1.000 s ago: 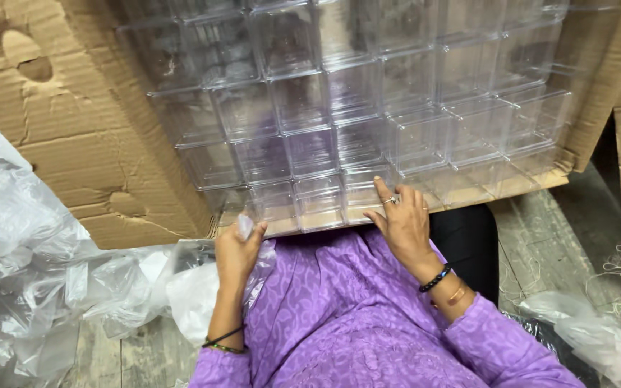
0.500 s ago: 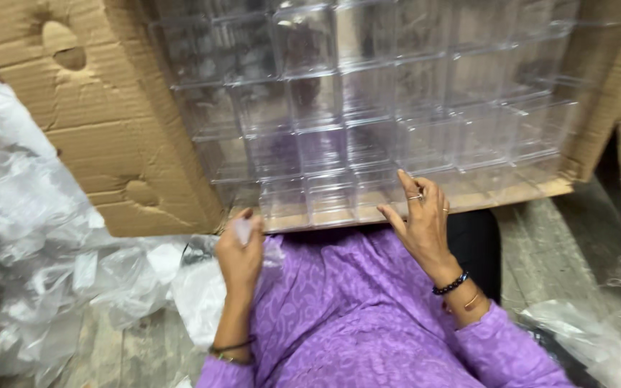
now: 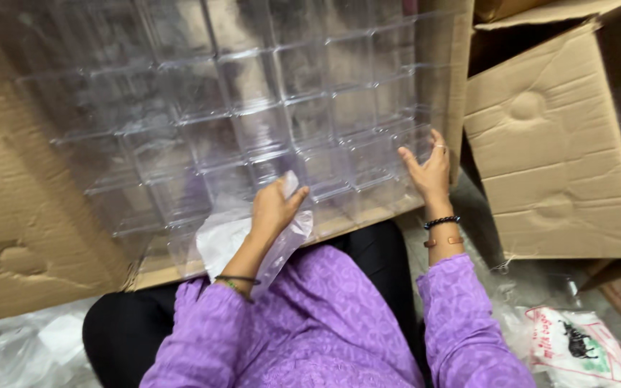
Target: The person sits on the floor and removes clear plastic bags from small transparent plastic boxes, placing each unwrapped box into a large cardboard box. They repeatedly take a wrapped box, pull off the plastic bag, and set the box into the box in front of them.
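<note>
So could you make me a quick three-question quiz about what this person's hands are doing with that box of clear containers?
1. True or false: the left hand grips a clear plastic bag.
2. What does the right hand touch? A) the clear containers in the big cardboard box B) the second cardboard box C) the printed bag
3. Fill in: both wrists wear dark ____.

Key: 1 true; 2 A; 3 bracelets.
</note>
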A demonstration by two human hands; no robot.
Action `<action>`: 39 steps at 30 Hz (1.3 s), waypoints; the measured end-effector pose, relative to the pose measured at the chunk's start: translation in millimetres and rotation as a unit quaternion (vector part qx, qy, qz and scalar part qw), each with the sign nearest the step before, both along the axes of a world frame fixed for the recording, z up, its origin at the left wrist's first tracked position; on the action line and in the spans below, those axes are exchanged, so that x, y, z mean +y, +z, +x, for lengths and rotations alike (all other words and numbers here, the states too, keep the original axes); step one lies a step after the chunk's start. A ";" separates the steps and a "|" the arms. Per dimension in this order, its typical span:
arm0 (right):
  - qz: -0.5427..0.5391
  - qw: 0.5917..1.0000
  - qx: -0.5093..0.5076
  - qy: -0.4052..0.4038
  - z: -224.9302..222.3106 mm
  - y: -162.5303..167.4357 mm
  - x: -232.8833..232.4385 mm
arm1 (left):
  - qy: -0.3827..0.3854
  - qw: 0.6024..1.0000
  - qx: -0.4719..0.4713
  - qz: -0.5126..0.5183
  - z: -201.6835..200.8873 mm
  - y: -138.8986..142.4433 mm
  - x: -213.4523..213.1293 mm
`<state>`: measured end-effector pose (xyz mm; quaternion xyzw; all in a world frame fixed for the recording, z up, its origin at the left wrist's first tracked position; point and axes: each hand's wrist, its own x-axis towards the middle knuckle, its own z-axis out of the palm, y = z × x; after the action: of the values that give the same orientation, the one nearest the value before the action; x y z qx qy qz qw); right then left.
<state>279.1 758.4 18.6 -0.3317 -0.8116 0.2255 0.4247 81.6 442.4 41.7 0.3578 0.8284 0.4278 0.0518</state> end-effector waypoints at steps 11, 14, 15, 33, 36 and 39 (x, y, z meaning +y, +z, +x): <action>-0.065 0.995 -0.053 0.054 3.5 80.1 -69.4 | 0.075 0.996 0.029 0.039 4.2 41.5 -21.6; 0.022 0.988 0.011 0.155 -27.9 78.0 -138.5 | 0.112 0.993 0.043 0.007 -20.7 63.2 -111.8; 0.067 0.976 0.042 0.201 -38.7 75.0 -158.2 | 0.127 0.992 0.021 -0.004 -31.1 66.5 -135.5; 0.030 0.954 -0.116 0.276 -91.0 40.5 -178.8 | 0.175 0.980 0.012 -0.090 -72.7 -7.7 -199.0; -0.052 0.981 -0.023 0.185 -83.4 52.5 -126.2 | 0.209 0.978 -0.004 0.002 -52.2 0.5 -226.7; 0.077 0.996 -0.001 0.050 -72.8 73.2 -40.4 | 0.229 0.970 -0.085 -0.010 -35.4 -2.3 -254.2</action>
<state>206.3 718.0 91.8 -0.2576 -0.8423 0.1832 0.4366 46.2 188.2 39.4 0.1203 0.8852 0.4486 0.0262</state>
